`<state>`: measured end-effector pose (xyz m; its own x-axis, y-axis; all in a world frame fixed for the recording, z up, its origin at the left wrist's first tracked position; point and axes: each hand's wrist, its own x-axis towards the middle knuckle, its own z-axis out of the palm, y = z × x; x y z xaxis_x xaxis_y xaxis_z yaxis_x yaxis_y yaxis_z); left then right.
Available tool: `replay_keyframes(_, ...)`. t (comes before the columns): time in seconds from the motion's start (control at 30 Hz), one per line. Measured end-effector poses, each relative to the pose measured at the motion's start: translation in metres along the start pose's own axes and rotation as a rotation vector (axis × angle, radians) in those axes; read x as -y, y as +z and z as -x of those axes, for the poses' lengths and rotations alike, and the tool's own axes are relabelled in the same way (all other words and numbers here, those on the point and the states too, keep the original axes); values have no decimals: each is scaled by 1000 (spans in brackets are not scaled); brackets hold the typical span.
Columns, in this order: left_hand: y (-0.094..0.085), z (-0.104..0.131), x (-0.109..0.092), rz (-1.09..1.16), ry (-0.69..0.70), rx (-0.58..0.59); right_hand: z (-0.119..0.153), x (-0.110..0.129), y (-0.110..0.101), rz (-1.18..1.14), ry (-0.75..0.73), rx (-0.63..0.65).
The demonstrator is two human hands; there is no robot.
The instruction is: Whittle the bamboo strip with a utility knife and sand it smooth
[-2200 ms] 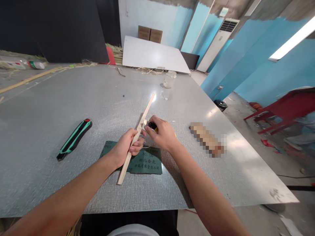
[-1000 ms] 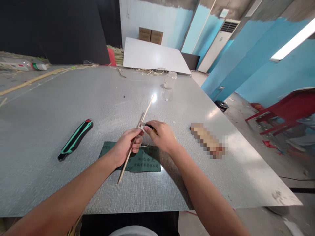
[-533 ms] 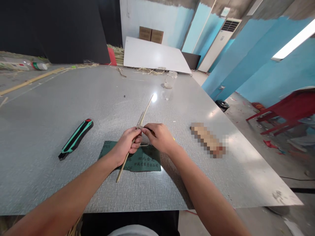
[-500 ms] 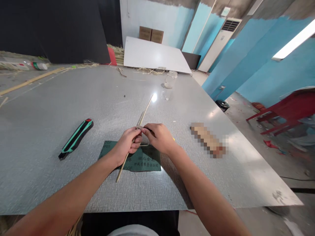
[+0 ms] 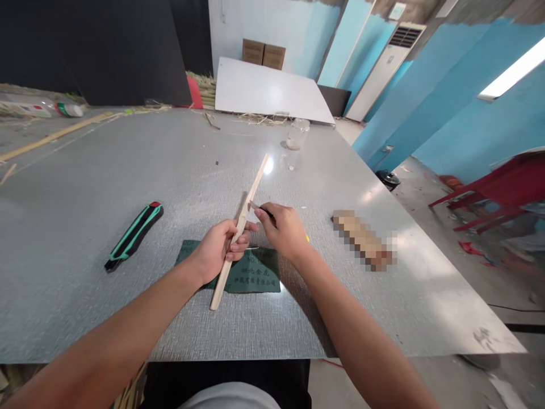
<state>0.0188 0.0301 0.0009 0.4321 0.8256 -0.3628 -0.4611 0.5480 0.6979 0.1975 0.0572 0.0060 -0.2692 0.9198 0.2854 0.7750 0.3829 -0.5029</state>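
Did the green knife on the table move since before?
No. Checked against the jar, the green knife lies in the same spot, nearer and to the left; only the camera's view has shifted slightly.

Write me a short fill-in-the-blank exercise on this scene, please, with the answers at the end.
The knife near the strip is in the ____ hand. The sandpaper is ____ in colour. The teal cutter lies to the ____ of the sandpaper in view. The boxes by the far wall number ____.

Missing words: right; green; left; two.
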Motion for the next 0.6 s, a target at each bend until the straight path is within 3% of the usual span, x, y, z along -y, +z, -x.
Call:
replay_keyframes(0.27, 3, -1, 0, -44, 6, -60, 1, 6, -3, -27, -47, 94)
replay_keyframes(0.6, 3, 1, 5, -501, 160, -88, 4, 9, 0, -40, -126, 139)
